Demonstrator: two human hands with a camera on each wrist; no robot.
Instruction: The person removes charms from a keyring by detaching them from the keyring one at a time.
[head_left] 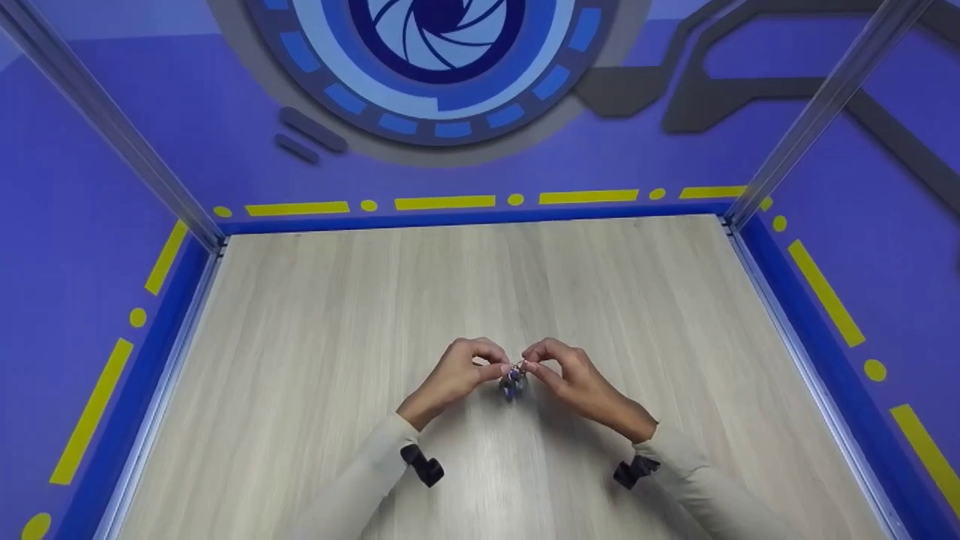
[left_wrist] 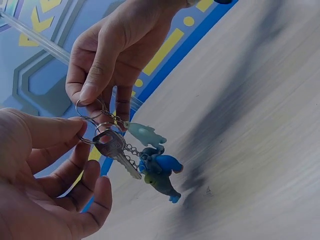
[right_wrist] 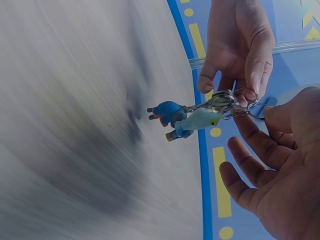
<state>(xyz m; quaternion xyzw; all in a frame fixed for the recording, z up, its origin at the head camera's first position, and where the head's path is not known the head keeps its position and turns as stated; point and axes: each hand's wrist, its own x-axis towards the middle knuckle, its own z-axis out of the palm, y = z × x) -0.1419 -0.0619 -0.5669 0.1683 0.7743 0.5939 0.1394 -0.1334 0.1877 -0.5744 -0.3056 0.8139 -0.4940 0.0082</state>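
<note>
Between the two hands hangs a bunch of keys and keychains (head_left: 513, 384), a little in front of the person. My left hand (head_left: 457, 375) pinches one metal ring between thumb and forefinger. Thumb and forefinger of my right hand (head_left: 581, 382) pinch another ring (left_wrist: 77, 111), linked to the first. In the left wrist view a silver key (left_wrist: 119, 154) hangs below the rings, beside a pale mint animal-shaped charm (left_wrist: 145, 134). Lower down, on short chains, dangle a blue charm (left_wrist: 169, 164) and a grey-green figure (left_wrist: 162, 184). The right wrist view shows the key edge-on, partly hidden behind the rings.
The hands work over a light wood-grain tabletop (head_left: 360, 300). Blue printed panels (head_left: 450, 176) with yellow dashes stand behind it and at both sides, with metal posts (head_left: 810, 105) at the back corners. Each wrist carries a small black camera (head_left: 426, 466).
</note>
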